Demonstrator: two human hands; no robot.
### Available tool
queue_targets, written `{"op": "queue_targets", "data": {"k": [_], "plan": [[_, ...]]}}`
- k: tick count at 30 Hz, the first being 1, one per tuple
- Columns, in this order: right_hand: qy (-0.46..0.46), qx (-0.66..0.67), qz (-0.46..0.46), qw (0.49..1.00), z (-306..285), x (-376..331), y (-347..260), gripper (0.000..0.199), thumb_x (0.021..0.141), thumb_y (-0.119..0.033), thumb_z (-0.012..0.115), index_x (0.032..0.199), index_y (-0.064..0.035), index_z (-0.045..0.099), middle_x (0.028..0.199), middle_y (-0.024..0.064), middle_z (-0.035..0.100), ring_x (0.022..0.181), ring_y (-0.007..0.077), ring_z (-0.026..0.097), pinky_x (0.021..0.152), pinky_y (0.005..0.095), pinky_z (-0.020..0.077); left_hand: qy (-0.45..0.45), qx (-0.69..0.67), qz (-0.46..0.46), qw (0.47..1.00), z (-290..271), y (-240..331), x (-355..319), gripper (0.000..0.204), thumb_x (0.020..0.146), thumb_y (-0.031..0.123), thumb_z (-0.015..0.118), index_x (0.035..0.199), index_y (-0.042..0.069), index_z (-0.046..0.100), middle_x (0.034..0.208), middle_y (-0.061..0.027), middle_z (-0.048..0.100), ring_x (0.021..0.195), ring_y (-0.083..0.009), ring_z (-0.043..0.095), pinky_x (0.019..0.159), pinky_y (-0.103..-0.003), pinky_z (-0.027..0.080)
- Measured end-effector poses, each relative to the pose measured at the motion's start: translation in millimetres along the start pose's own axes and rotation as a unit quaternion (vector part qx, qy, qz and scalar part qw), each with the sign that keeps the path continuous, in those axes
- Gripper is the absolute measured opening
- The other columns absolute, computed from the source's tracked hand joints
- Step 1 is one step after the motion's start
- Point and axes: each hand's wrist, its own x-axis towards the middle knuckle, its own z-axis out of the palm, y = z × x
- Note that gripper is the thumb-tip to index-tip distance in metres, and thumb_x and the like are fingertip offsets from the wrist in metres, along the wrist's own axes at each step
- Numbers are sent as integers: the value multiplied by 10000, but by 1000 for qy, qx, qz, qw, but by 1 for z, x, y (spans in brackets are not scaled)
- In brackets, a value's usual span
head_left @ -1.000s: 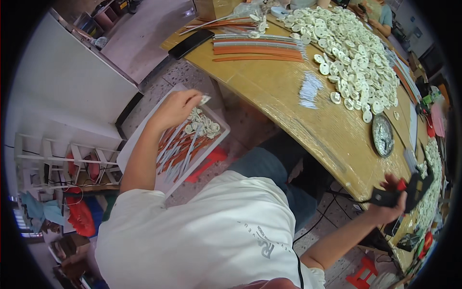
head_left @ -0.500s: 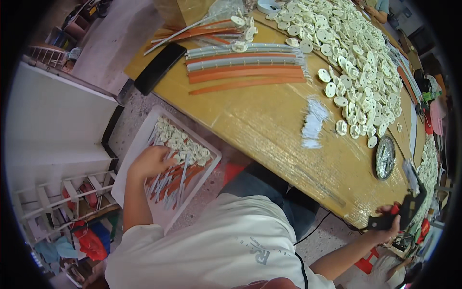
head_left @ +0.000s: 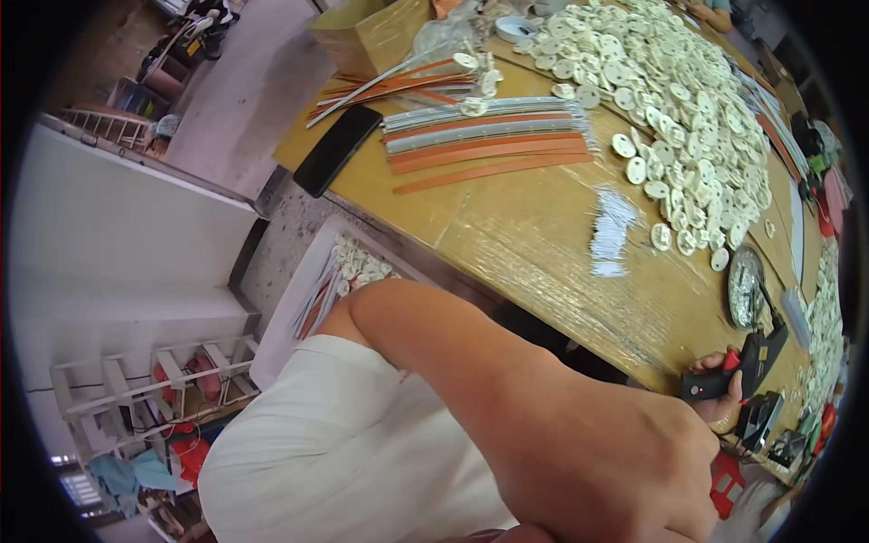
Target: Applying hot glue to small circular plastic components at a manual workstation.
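Note:
My left hand (head_left: 615, 462) is large in the lower right, its arm stretched across my shirt. Its back faces up and the fingers curl under, so whatever they may hold is hidden. At the table's near right edge, my right hand (head_left: 720, 398) grips a black pistol-shaped tool (head_left: 760, 357) with a red trigger. Beyond the tool lies an oval foil-like silver dish (head_left: 746, 285). A small bunch of thin white pieces (head_left: 613, 233) rests on the table. My left arm partly covers a white bin (head_left: 303, 262) holding cream parts and grey and orange strips.
A large heap of cream round parts (head_left: 670, 109) spreads over the yellow-brown table (head_left: 489, 244). Grey and orange strips (head_left: 489, 140) lie in rows, beside a black flat case (head_left: 337, 151). A white rack (head_left: 136, 385) stands at left; a black device (head_left: 759, 421) sits beside my right hand.
My left hand has left the bin and swung right across my body toward my right hand. My right hand still holds the tool. The view has shifted slightly.

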Motion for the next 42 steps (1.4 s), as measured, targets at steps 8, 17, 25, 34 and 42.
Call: {"op": "queue_targets", "data": {"k": [8,17,25,34,42], "plan": [[-52,36,21,998,18,-6,4,523,1011,-375,486,1303,58,524,789,132,604,654,196,588,616,286,512,-23,-63,0,998,52,-38,1,154,910,166,644,874,30,581,822,-142,642,739,-377,622,634,-469,475],[-35,35,28,998,21,-11,1,478,999,-355,516,1241,56,544,746,111,599,602,170,573,566,277,496,-8,508,-271,818,-114,-36,-59,200,856,44,715,1051,2,727,996,-105,746,928,-258,725,812,-360,572],[-51,-13,19,998,21,-9,2,474,1008,-350,505,1249,56,545,727,120,608,564,171,581,525,260,494,-142,719,-514,447,-315,35,-116,679,772,209,723,1357,-71,524,1296,-290,626,1255,-426,580,1068,-451,465],[18,-12,23,999,29,-11,1,476,999,-346,514,1247,59,547,703,117,607,545,171,582,503,252,494,-143,742,-525,391,-327,6,-135,466,789,231,780,1115,-34,579,1127,-279,673,1133,-446,622,944,-516,491],[3,-29,19,999,33,-12,1,469,984,-335,544,1213,73,568,709,127,624,541,172,597,505,264,514,-143,697,-572,407,-334,9,-129,431,792,212,791,1115,11,590,1146,-231,663,1127,-426,626,917,-525,491]]}}
